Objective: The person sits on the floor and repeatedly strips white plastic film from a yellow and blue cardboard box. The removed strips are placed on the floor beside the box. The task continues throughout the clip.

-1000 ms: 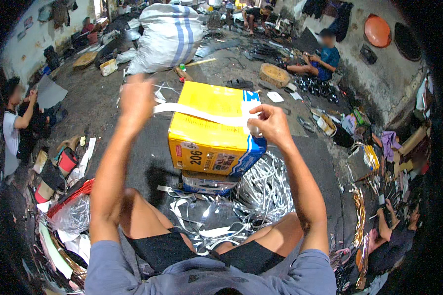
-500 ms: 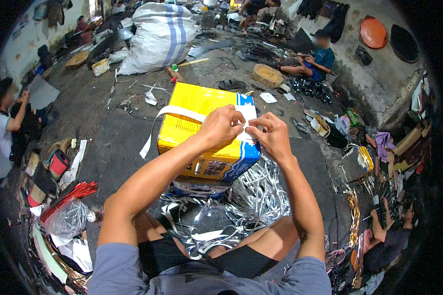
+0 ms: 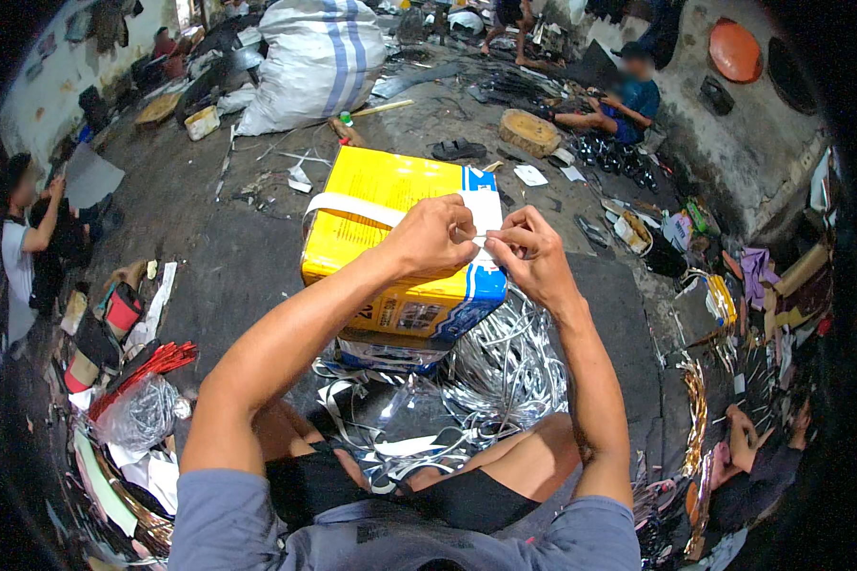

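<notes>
A yellow and blue cardboard box (image 3: 390,176) stands between my knees. Across its top lies a white strip (image 3: 352,206), which runs from the left edge toward my left hand (image 3: 433,233). That hand is closed, with the strip pinched in its fingertips. My right hand (image 3: 535,252) pinches a small white end of the strip close beside the left fingertips, above the box's right side. A flat white piece (image 3: 484,207) rests under the hands on the blue band. The exact join between the fingertips is too small to make out.
A heap of shiny silver strips (image 3: 509,357) lies right of and below the box. Left are red strips (image 3: 157,371) and a clear plastic bag (image 3: 138,414). A big white sack (image 3: 305,67) and a wooden block (image 3: 529,131) stand farther off. Other people sit around.
The white strip's loose tail at the box's left has drawn up and no longer hangs far out. Both hands stay pinched together, the right slightly lower and turned. The whole view has shifted a little.
</notes>
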Demonstrator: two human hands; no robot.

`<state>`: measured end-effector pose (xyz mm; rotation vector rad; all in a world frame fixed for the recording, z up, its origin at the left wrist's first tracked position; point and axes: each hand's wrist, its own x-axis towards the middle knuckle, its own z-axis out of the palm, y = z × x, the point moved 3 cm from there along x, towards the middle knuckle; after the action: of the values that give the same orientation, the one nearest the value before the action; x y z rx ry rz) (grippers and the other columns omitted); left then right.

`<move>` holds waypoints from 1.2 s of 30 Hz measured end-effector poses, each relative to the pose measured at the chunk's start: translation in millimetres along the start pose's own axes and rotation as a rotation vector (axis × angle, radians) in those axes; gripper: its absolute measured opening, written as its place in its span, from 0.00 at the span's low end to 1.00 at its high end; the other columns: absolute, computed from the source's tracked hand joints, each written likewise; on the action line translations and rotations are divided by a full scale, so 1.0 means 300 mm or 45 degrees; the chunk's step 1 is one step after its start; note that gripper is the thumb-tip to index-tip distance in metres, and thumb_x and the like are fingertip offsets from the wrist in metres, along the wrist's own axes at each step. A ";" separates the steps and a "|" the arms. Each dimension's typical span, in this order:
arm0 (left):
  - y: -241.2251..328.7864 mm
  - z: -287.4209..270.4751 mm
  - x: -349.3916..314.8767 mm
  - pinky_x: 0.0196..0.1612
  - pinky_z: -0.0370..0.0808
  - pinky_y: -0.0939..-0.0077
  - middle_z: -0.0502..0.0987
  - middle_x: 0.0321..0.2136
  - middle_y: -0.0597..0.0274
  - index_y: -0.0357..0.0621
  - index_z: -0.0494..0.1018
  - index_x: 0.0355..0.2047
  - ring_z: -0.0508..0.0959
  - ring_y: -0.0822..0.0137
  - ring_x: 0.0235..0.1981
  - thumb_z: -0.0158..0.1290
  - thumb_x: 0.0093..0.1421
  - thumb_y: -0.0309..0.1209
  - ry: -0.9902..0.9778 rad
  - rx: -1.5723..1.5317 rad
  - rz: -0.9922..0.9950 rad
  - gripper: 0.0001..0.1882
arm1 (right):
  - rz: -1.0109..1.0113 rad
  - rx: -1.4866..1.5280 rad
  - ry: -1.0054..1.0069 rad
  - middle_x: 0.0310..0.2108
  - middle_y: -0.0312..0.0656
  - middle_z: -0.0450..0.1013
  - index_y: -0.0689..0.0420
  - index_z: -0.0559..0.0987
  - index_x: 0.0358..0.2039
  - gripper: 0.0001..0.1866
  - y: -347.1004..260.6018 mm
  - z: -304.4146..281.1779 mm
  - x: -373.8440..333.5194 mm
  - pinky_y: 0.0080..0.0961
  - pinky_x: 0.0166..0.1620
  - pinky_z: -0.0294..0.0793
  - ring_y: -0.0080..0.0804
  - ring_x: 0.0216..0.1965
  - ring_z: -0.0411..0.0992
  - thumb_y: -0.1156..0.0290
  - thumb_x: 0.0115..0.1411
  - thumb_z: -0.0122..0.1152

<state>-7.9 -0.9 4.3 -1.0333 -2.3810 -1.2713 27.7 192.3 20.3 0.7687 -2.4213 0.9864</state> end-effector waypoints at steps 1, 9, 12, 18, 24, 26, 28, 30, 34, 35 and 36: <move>-0.005 -0.005 0.003 0.40 0.79 0.64 0.79 0.31 0.49 0.35 0.80 0.27 0.82 0.54 0.34 0.60 0.50 0.30 0.008 -0.071 -0.069 0.09 | 0.016 -0.014 -0.001 0.32 0.39 0.73 0.59 0.87 0.36 0.09 0.004 -0.008 0.004 0.27 0.33 0.73 0.29 0.30 0.73 0.71 0.55 0.72; -0.012 -0.020 0.002 0.26 0.76 0.71 0.81 0.24 0.57 0.37 0.81 0.28 0.79 0.70 0.23 0.64 0.51 0.27 0.039 -0.187 -0.180 0.06 | 0.150 0.200 0.112 0.32 0.35 0.71 0.59 0.88 0.35 0.09 0.042 0.026 0.000 0.21 0.33 0.70 0.22 0.30 0.70 0.72 0.52 0.74; -0.032 -0.009 0.015 0.27 0.75 0.71 0.81 0.22 0.58 0.37 0.81 0.27 0.79 0.68 0.23 0.64 0.50 0.27 -0.052 -0.318 -0.344 0.06 | 0.422 0.468 0.132 0.32 0.35 0.73 0.62 0.87 0.34 0.08 0.091 0.046 -0.012 0.18 0.35 0.71 0.20 0.30 0.71 0.73 0.54 0.74; -0.025 0.001 0.029 0.33 0.79 0.65 0.82 0.22 0.49 0.39 0.82 0.23 0.83 0.55 0.24 0.61 0.47 0.28 0.128 -0.060 -0.201 0.05 | 0.666 0.865 0.330 0.27 0.29 0.72 0.61 0.83 0.32 0.07 0.164 0.136 -0.039 0.15 0.33 0.68 0.15 0.28 0.68 0.76 0.53 0.73; 0.003 0.007 0.078 0.37 0.79 0.58 0.81 0.25 0.47 0.39 0.81 0.22 0.82 0.49 0.28 0.60 0.47 0.31 -0.047 0.259 -0.073 0.08 | 0.656 0.874 0.465 0.23 0.25 0.68 0.55 0.77 0.30 0.08 0.174 0.183 -0.017 0.14 0.28 0.61 0.12 0.24 0.62 0.80 0.52 0.67; 0.000 -0.006 0.113 0.35 0.80 0.62 0.82 0.24 0.47 0.38 0.82 0.24 0.83 0.51 0.26 0.59 0.47 0.30 -0.168 0.333 -0.007 0.08 | 0.699 0.839 0.438 0.23 0.25 0.68 0.55 0.77 0.32 0.09 0.158 0.174 -0.021 0.15 0.27 0.61 0.12 0.23 0.62 0.79 0.52 0.67; -0.012 -0.020 0.140 0.34 0.80 0.64 0.83 0.24 0.50 0.38 0.83 0.26 0.83 0.56 0.25 0.62 0.47 0.31 -0.228 0.255 0.032 0.08 | 0.666 0.901 0.492 0.20 0.25 0.66 0.56 0.75 0.34 0.12 0.135 0.167 -0.034 0.16 0.24 0.60 0.13 0.22 0.63 0.73 0.55 0.72; -0.031 -0.017 0.138 0.34 0.79 0.66 0.83 0.24 0.51 0.38 0.83 0.26 0.83 0.60 0.25 0.63 0.48 0.30 -0.260 0.151 -0.031 0.08 | 0.749 0.948 0.524 0.20 0.25 0.65 0.56 0.74 0.30 0.12 0.129 0.162 -0.052 0.17 0.24 0.58 0.12 0.22 0.60 0.69 0.58 0.71; -0.038 0.016 0.106 0.34 0.79 0.69 0.82 0.25 0.51 0.37 0.83 0.27 0.83 0.61 0.26 0.62 0.50 0.28 -0.087 -0.081 0.001 0.07 | 0.635 0.572 0.404 0.20 0.27 0.64 0.55 0.73 0.26 0.15 0.134 0.143 -0.052 0.19 0.23 0.56 0.13 0.21 0.57 0.62 0.64 0.66; -0.040 0.026 0.097 0.33 0.78 0.69 0.82 0.25 0.51 0.36 0.83 0.27 0.82 0.62 0.26 0.62 0.50 0.28 -0.055 -0.093 -0.009 0.07 | 0.565 0.546 0.407 0.20 0.27 0.64 0.55 0.72 0.25 0.16 0.138 0.140 -0.047 0.19 0.24 0.56 0.13 0.22 0.57 0.61 0.66 0.64; -0.041 0.037 0.092 0.32 0.78 0.70 0.81 0.25 0.52 0.36 0.82 0.26 0.81 0.62 0.26 0.62 0.51 0.28 -0.036 -0.111 -0.019 0.07 | 0.578 0.519 0.378 0.20 0.28 0.64 0.55 0.72 0.24 0.18 0.147 0.143 -0.043 0.20 0.24 0.55 0.13 0.22 0.57 0.59 0.67 0.62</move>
<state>-34.9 16.3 4.3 -1.0673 -2.3772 -1.3857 2.9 191.7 -37.5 0.1594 -2.1959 1.6717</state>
